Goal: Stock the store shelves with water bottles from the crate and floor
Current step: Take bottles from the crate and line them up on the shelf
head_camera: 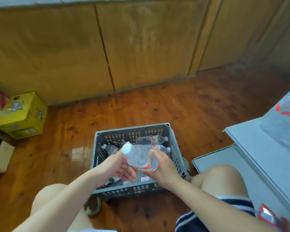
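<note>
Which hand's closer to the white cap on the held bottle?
Left. The left hand supports the bottle just under its white cap; the right hand grips the bottom end, farther from the cap.

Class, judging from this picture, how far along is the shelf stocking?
Done: unclear; no loose bottle shows on the grey shelf. In hand: one water bottle, gripped by the right hand and supported by the left hand, above the crate. Left: several bottles lying in the crate.
</note>
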A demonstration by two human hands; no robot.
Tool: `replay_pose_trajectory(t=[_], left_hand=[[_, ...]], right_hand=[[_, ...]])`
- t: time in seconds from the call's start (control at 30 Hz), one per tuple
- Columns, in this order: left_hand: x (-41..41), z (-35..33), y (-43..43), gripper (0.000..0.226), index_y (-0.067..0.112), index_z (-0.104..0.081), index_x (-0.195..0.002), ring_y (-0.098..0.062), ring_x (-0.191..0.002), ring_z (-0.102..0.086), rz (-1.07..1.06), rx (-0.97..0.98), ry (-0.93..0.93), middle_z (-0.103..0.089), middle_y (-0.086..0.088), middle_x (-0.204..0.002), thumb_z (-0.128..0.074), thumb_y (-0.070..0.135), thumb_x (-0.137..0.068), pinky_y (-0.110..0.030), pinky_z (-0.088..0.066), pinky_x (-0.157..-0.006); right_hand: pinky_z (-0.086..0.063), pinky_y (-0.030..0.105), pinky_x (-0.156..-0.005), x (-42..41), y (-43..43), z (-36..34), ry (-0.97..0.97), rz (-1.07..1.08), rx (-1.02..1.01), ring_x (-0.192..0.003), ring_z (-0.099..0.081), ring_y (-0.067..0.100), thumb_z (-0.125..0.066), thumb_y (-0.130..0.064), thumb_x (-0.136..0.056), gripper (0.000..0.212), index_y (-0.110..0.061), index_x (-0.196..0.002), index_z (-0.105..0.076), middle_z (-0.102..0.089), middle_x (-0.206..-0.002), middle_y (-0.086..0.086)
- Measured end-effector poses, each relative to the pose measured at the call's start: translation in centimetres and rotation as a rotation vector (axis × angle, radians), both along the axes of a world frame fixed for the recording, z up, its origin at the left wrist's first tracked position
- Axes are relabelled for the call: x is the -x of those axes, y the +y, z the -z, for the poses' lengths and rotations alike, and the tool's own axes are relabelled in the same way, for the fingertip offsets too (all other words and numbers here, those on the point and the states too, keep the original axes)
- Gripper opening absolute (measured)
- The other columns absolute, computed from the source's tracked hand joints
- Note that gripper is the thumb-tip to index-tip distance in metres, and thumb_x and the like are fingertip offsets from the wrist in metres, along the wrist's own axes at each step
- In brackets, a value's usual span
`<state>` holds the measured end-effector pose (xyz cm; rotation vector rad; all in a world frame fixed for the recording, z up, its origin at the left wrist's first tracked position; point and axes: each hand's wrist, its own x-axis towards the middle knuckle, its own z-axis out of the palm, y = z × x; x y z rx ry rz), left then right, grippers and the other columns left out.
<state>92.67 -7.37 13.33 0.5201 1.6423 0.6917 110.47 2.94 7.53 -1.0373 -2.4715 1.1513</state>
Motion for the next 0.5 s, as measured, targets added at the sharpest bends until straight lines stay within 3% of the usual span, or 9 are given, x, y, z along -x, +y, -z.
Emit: replay_pose_trajectory(t=[0.07,0.17,0.23,0.33,0.4,0.5], left_hand=[[-1.4,-0.3,-0.2,0.061,0.001,-0.076,-0.091,-0.034,-0.08,-0.073,-0.055,-0.097,0.111,-0.077,-0.017,-0.086,-0.035,0.044,-0.107,-0.037,-0.059,-0.074],[-2.9,-0.9,-0.7,0.02,0.016,-0.073,-0.104,-0.018,-0.086,-0.071,-0.083,-0.314,0.327,-0.077,0.0,-0.092,-0.054,0.023,-0.102,-0.045,-0.056,-0.088],[-4.0,-2.1,-0.5,0.021,0.026,-0.071,-0.107,-0.011,-0.095,-0.071,-0.086,-0.419,0.371,-0.076,0.009,-0.099,-0.057,0.012,-0.099,-0.034,-0.057,-0.089],[-5.5,-4.4,-0.3,0.035,0.028,-0.068,-0.114,-0.006,-0.1,-0.07,-0.099,-0.516,0.303,-0.076,0.014,-0.105,-0.053,0.001,-0.097,-0.022,-0.057,-0.082],[-6.3,-5.6,-0.2,0.032,0.03,-0.065,-0.121,-0.007,-0.102,-0.071,-0.106,-0.56,0.222,-0.075,0.013,-0.11,-0.059,0.009,-0.098,-0.023,-0.056,-0.081],[-7.3,-6.6,-0.4,0.028,0.032,-0.062,-0.121,-0.005,-0.102,-0.072,-0.104,-0.574,0.219,-0.076,0.013,-0.111,-0.068,0.027,-0.095,-0.018,-0.056,-0.077]], right_hand=[[-0.055,0.035,-0.09,-1.0,-0.4,-1.1,0.024,0.018,0.131,-0.105,-0.06,0.006,-0.082,-0.049,-0.073,0.049,-0.036,-0.113,-0.057,-0.064,-0.111,-0.016],[-0.056,0.036,-0.095,-2.1,-0.8,-2.3,0.07,0.029,0.28,-0.106,-0.065,0.004,-0.084,-0.051,-0.069,0.058,-0.04,-0.119,-0.058,-0.068,-0.114,-0.017],[-0.055,0.037,-0.099,-2.5,-1.0,-3.1,0.098,0.058,0.369,-0.108,-0.065,0.003,-0.086,-0.054,-0.067,0.062,-0.041,-0.122,-0.059,-0.07,-0.115,-0.018],[-0.054,0.044,-0.099,-2.9,-1.2,-4.4,0.135,0.082,0.427,-0.107,-0.067,0.008,-0.082,-0.075,-0.057,0.075,-0.039,-0.119,-0.063,-0.072,-0.113,-0.015],[-0.053,0.045,-0.1,-3.5,-1.3,-5.1,0.134,0.092,0.465,-0.107,-0.067,0.009,-0.082,-0.077,-0.055,0.077,-0.038,-0.118,-0.063,-0.073,-0.112,-0.013],[-0.052,0.042,-0.103,-4.7,-1.8,-6.5,0.134,0.065,0.502,-0.108,-0.066,0.008,-0.083,-0.063,-0.066,0.062,-0.04,-0.12,-0.061,-0.072,-0.113,-0.013]])
